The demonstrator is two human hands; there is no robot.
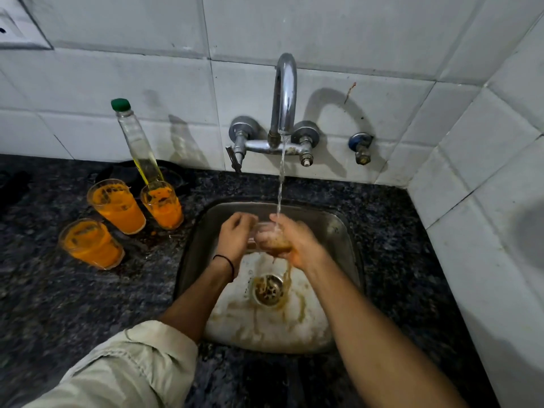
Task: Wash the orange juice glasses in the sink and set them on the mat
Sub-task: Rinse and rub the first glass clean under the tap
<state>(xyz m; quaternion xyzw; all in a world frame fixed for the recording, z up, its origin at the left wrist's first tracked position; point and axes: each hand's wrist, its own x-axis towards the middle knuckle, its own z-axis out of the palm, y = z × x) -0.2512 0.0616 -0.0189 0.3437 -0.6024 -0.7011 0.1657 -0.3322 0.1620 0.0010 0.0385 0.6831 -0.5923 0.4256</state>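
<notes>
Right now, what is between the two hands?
A glass, held by the left hand and right hand under running water; the head view shows it.

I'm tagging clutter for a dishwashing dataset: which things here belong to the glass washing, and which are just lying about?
In the job: glass gripped by left hand and right hand; running tap; sink; three juice glasses.
Lying about: green-capped bottle; blue wall valve; socket.

One wet clear glass [272, 241] sits above the sink [341, 231]; three orange-filled glasses [117, 207] [162, 206] [91, 245] stand upright left of it.
</notes>
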